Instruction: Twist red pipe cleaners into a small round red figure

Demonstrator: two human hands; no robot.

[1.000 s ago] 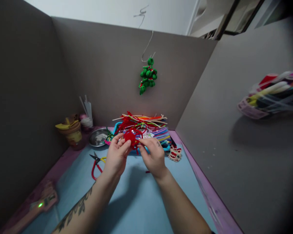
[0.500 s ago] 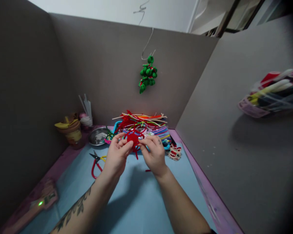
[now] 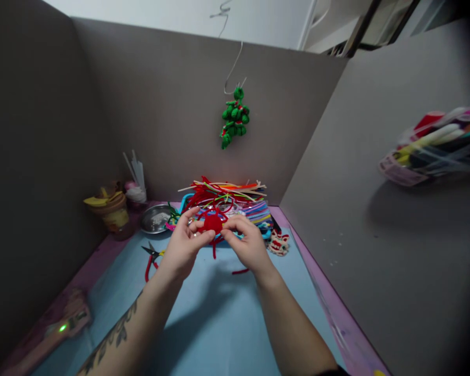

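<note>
Between my hands, above the blue mat (image 3: 207,324), is a red pipe-cleaner piece (image 3: 212,224) with a round, dense middle and several loops and loose ends around it. My left hand (image 3: 186,243) pinches its left side between thumb and fingers. At the right edge, the thumb and fingertips of my right hand (image 3: 245,243) are closed on the same piece. A short red pipe-cleaner offcut (image 3: 240,271) lies on the mat beneath my right hand. Red-handled scissors (image 3: 152,256) rest left of my left forearm, partly hidden by it.
Behind my hands a blue tray (image 3: 186,201) holds many coloured pipe cleaners (image 3: 227,190). A metal dish (image 3: 155,219), a pot (image 3: 112,211) and a pink glue gun (image 3: 72,318) stand left. A lion-face piece (image 3: 279,243) lies right. A green ornament (image 3: 235,117) hangs from a wire.
The view has shifted slightly. My left hand's fingers have moved a little on the red piece, and its dangling end has swung left. Both hands keep hold of it.
</note>
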